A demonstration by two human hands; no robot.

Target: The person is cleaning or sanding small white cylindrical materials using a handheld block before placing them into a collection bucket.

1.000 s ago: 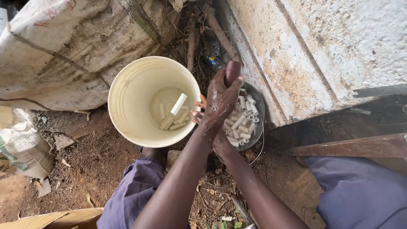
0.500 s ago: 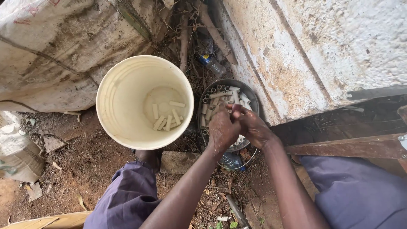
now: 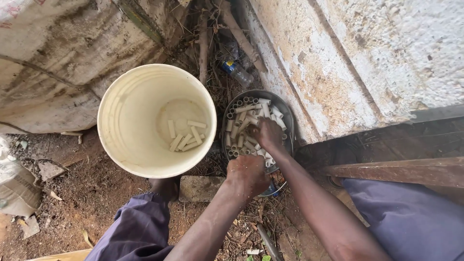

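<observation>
A cream plastic bucket (image 3: 125,145) stands on the dirt and holds several short white tubes (image 3: 186,136) at its bottom. To its right a dark metal bowl (image 3: 286,112) is filled with several more white tubes (image 3: 244,126). My right hand (image 3: 267,135) reaches into the bowl, its fingers down among the tubes. My left hand (image 3: 247,175) hovers as a loose fist over the bowl's near rim; whether it holds anything is hidden.
A weathered wall (image 3: 367,58) rises right behind the bowl. A worn sack (image 3: 58,58) lies behind the bucket. A stone block (image 3: 200,187) sits near my knee, a plastic bottle (image 3: 237,72) among sticks, and a rusty metal bar (image 3: 406,170) at right.
Both hands dropped from above the bucket's edge down to the bowl. The tube that was falling into the bucket now lies with the others. My right hand has dug into the bowl's tubes.
</observation>
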